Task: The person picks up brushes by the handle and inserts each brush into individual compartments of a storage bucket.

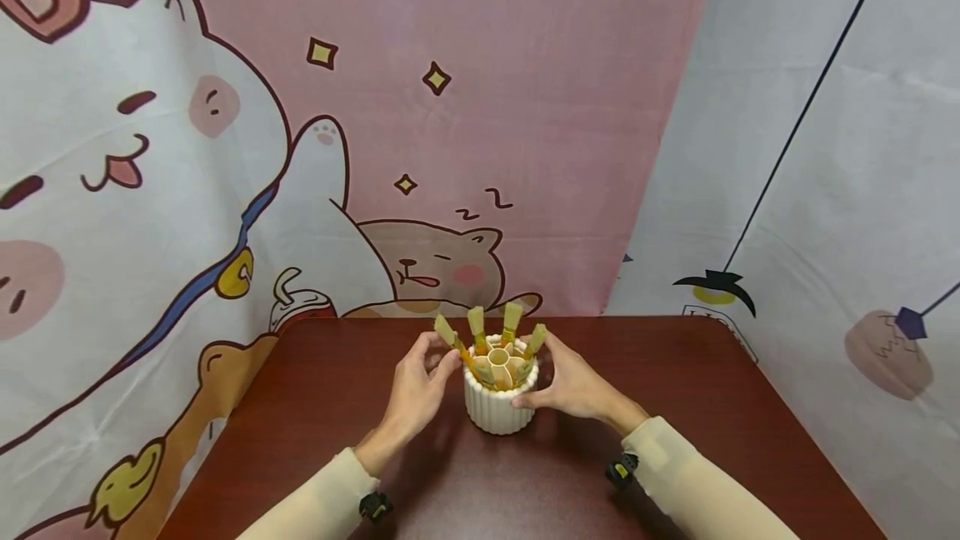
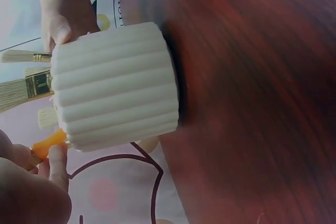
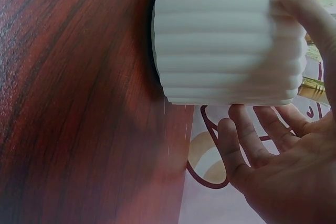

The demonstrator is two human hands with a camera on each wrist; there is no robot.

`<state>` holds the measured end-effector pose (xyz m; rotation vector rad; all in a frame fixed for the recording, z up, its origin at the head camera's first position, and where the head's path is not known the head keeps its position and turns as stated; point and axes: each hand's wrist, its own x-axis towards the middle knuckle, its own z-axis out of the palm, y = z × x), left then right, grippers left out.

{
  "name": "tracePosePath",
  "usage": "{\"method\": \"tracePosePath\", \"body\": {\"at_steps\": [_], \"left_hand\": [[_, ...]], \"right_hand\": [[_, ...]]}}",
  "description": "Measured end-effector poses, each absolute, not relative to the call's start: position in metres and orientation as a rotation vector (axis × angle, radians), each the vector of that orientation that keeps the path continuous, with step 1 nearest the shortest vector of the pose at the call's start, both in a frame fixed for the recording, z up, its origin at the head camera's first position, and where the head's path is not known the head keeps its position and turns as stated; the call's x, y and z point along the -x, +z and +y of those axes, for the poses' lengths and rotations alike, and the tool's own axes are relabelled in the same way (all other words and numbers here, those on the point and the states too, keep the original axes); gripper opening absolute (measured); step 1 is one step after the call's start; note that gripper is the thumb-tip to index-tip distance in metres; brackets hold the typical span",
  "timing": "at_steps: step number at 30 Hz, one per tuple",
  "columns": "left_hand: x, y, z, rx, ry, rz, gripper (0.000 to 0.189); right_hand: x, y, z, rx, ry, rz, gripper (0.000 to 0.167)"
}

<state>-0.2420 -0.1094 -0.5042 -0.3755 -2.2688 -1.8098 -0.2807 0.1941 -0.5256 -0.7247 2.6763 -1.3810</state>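
A white ribbed brush holder stands upright on the table, with a flower-shaped divider in its top. Several paintbrushes stand in it, pale bristles up. At the holder's left rim my left hand pinches a paintbrush by its orange handle, just below the ferrule; it leans left, and its lower end is hidden. My right hand steadies the holder from the right. In the right wrist view its thumb presses the near wall by the rim, while the fingertips touch the other side.
The dark red-brown wooden table extends around the holder. Behind it hangs a pink and white cloth printed with cartoon cats. Both sleeved wrists carry small black devices, such as the wrist camera on the right.
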Motion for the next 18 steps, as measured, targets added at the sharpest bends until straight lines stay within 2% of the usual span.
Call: {"method": "tracePosePath", "body": {"at_steps": [18], "left_hand": [[0.244,-0.517,-0.105,0.397,-1.485,-2.402,0.024]], "right_hand": [[0.278,-0.522,0.194,0.722,-1.380,2.676,0.104]]}}
